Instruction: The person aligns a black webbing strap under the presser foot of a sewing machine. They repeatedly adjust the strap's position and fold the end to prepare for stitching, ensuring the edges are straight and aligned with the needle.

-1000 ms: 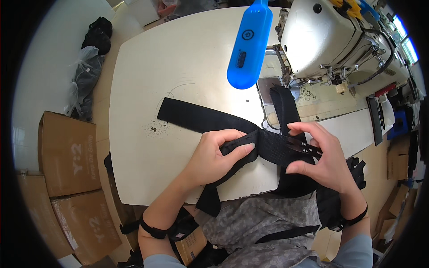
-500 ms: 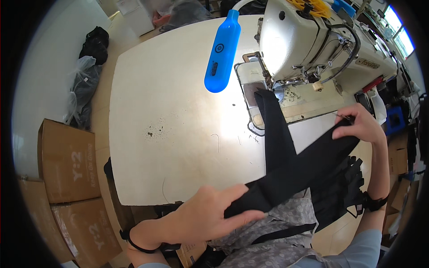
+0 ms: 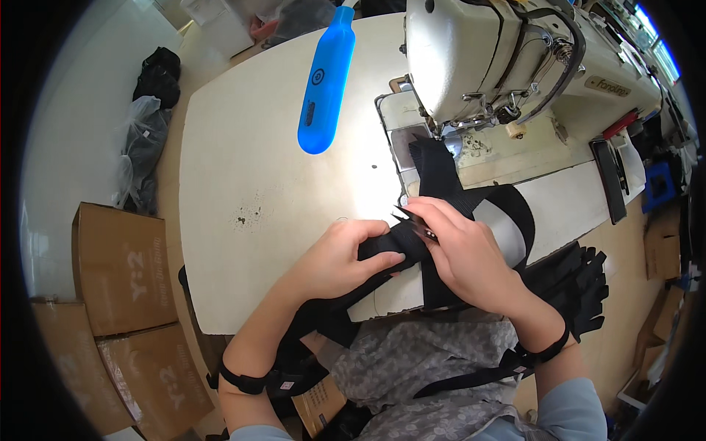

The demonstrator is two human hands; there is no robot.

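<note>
Pinched between the thumb and fingers of my left hand [image 3: 334, 257] is a folded part of a wide black fabric band [image 3: 437, 165]. My right hand [image 3: 474, 257] is closed around small thread snips [image 3: 404, 215], their dark pointed blades aimed left, just beside the held fold. From there the band runs up to the needle area of a white sewing machine [image 3: 452, 66], its far end lying on the metal plate. Another stretch curves in a loop to the right of my right hand. More black fabric hangs below my left wrist over the table edge.
A blue lamp [image 3: 327, 88] hangs over the white table [image 3: 220, 162]. More black strips [image 3: 577, 287] hang at the table's right front edge. Cardboard boxes [image 3: 121, 272] and bagged dark goods [image 3: 143, 143] stand on the floor at left. A dark flat object [image 3: 609, 184] lies right of the machine.
My right hand has come from the band's right end to beside my left hand, bringing the snips. The band, stretched out before, is now looped, and my left hand has risen onto the table.
</note>
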